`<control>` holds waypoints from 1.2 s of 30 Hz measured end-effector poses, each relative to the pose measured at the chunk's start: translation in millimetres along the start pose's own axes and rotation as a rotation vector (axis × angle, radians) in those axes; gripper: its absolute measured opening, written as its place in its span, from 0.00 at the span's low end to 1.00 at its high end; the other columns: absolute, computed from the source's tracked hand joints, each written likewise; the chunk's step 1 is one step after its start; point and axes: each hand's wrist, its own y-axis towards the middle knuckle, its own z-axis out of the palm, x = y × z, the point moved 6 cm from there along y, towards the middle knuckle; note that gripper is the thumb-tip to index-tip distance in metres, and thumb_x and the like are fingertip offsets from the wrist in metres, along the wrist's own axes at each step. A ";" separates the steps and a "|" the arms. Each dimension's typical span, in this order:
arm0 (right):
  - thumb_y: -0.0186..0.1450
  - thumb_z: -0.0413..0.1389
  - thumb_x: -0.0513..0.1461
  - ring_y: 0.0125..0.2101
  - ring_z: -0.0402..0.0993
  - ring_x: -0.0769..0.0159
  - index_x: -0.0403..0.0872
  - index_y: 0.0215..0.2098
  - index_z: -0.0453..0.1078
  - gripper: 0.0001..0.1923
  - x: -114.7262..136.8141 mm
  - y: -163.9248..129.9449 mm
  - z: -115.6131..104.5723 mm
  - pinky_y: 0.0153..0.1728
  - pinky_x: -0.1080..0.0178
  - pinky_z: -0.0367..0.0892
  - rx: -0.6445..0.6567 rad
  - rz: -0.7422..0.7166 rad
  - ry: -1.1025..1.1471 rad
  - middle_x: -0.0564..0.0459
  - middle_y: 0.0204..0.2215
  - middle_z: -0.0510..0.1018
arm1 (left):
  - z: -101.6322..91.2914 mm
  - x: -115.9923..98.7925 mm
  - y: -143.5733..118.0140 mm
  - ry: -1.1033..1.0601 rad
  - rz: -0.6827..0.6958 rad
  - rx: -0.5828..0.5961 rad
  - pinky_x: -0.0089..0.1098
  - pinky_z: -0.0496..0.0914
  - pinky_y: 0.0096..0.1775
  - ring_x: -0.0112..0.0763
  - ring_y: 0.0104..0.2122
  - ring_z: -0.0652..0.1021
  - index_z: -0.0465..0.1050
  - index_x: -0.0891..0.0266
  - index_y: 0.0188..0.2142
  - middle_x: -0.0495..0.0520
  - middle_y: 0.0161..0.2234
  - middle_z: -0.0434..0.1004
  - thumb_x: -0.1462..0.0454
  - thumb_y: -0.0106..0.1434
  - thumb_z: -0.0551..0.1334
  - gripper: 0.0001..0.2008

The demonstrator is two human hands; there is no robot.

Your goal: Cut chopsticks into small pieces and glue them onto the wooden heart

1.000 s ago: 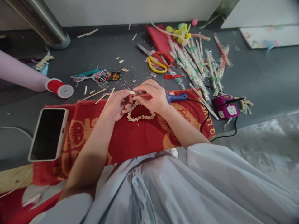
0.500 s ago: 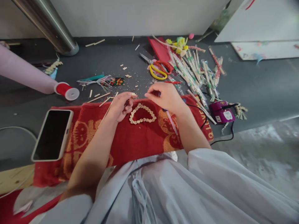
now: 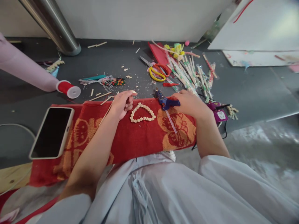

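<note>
At the right of centre, the right hand (image 3: 191, 104) covers the handle of the blue glue gun (image 3: 166, 102), so its grip on it cannot be read, and the purple box (image 3: 218, 113) beyond the wrist is half hidden. The left hand (image 3: 121, 104) pinches a small wooden piece (image 3: 133, 91) too small to make out. At the upper left of the frame a pink sleeve (image 3: 25, 73) is cut off by the edge, and the far right of the frame is blurred.
</note>
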 end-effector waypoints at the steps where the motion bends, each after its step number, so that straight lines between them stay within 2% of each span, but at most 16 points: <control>1: 0.62 0.52 0.38 0.45 0.69 0.50 0.45 0.52 0.70 0.21 -0.5 -1.3 2.6 0.46 0.54 0.63 -0.006 0.023 -0.023 0.40 0.42 0.73 | 0.1 0.0 0.1 0.002 -0.004 0.002 0.21 0.45 0.15 0.15 0.12 0.53 0.74 0.66 0.28 0.42 0.15 0.58 0.66 0.61 0.58 0.09; 4: 0.62 0.51 0.38 0.47 0.68 0.47 0.44 0.56 0.66 0.23 3.2 -1.7 5.8 0.48 0.54 0.62 -0.047 0.026 -0.078 0.38 0.44 0.71 | -0.1 -0.9 0.3 0.003 -0.005 -0.002 0.21 0.45 0.15 0.15 0.12 0.53 0.74 0.66 0.28 0.42 0.16 0.58 0.66 0.62 0.58 0.09; 7: 0.62 0.51 0.38 0.46 0.68 0.47 0.43 0.55 0.67 0.22 6.7 2.2 8.3 0.48 0.53 0.62 -0.035 -0.027 -0.117 0.39 0.42 0.71 | -0.5 -1.6 0.7 0.003 -0.002 -0.005 0.21 0.45 0.15 0.15 0.12 0.53 0.73 0.66 0.28 0.42 0.16 0.58 0.66 0.62 0.57 0.09; 14: 0.62 0.51 0.37 0.43 0.71 0.53 0.41 0.51 0.68 0.19 0.4 9.0 5.0 0.46 0.57 0.64 -0.001 -0.111 -0.044 0.40 0.42 0.72 | -1.0 -1.6 0.8 0.007 -0.008 -0.016 0.21 0.46 0.15 0.15 0.12 0.53 0.73 0.66 0.28 0.42 0.16 0.57 0.66 0.63 0.57 0.10; 18: 0.61 0.52 0.39 0.42 0.71 0.54 0.41 0.49 0.69 0.19 -10.1 11.9 -4.9 0.45 0.57 0.65 -0.051 -0.108 0.027 0.40 0.43 0.72 | -1.0 -1.4 0.6 0.011 -0.003 -0.012 0.21 0.46 0.15 0.15 0.12 0.53 0.73 0.66 0.28 0.42 0.16 0.58 0.66 0.63 0.57 0.10; 24: 0.61 0.54 0.45 0.40 0.71 0.52 0.41 0.47 0.70 0.20 -31.6 20.9 -16.7 0.43 0.53 0.67 -0.204 -0.071 0.152 0.40 0.39 0.75 | -1.2 -0.7 1.3 0.004 -0.003 -0.004 0.21 0.46 0.15 0.15 0.12 0.54 0.73 0.66 0.28 0.42 0.16 0.58 0.66 0.63 0.57 0.09; 26: 0.62 0.54 0.49 0.40 0.72 0.53 0.41 0.47 0.70 0.22 -35.5 23.8 -15.9 0.43 0.52 0.67 -0.232 -0.063 0.246 0.40 0.40 0.75 | -0.9 -0.8 1.1 0.001 -0.006 -0.004 0.21 0.46 0.15 0.15 0.12 0.54 0.73 0.66 0.28 0.42 0.16 0.58 0.65 0.62 0.58 0.09; 28: 0.63 0.52 0.51 0.41 0.72 0.55 0.42 0.51 0.67 0.26 -34.6 26.3 -13.7 0.45 0.53 0.68 -0.245 -0.068 0.404 0.41 0.44 0.76 | -0.7 -1.1 0.8 -0.004 -0.006 -0.008 0.21 0.46 0.15 0.14 0.12 0.54 0.73 0.66 0.28 0.42 0.16 0.58 0.65 0.62 0.58 0.08; 30: 0.65 0.51 0.53 0.41 0.73 0.57 0.45 0.55 0.63 0.27 -29.4 28.9 -9.3 0.44 0.54 0.69 -0.210 -0.054 0.587 0.43 0.46 0.76 | -0.5 -1.5 0.7 -0.012 -0.008 -0.014 0.21 0.46 0.15 0.14 0.12 0.54 0.73 0.66 0.28 0.42 0.16 0.58 0.65 0.61 0.59 0.08; 33: 0.66 0.47 0.55 0.34 0.73 0.62 0.49 0.52 0.64 0.24 -15.9 33.1 -2.0 0.40 0.55 0.71 -0.125 0.026 0.849 0.47 0.43 0.76 | -0.8 -1.5 0.7 -0.020 -0.022 -0.029 0.21 0.46 0.15 0.14 0.13 0.54 0.73 0.66 0.28 0.41 0.16 0.57 0.64 0.61 0.60 0.08; 36: 0.66 0.45 0.55 0.26 0.67 0.68 0.50 0.47 0.65 0.21 0.1 37.4 -1.4 0.34 0.57 0.72 -0.131 0.074 1.153 0.50 0.38 0.75 | -1.8 -1.3 0.9 -0.029 -0.034 -0.051 0.20 0.46 0.15 0.14 0.13 0.54 0.72 0.66 0.28 0.41 0.16 0.56 0.63 0.61 0.60 0.08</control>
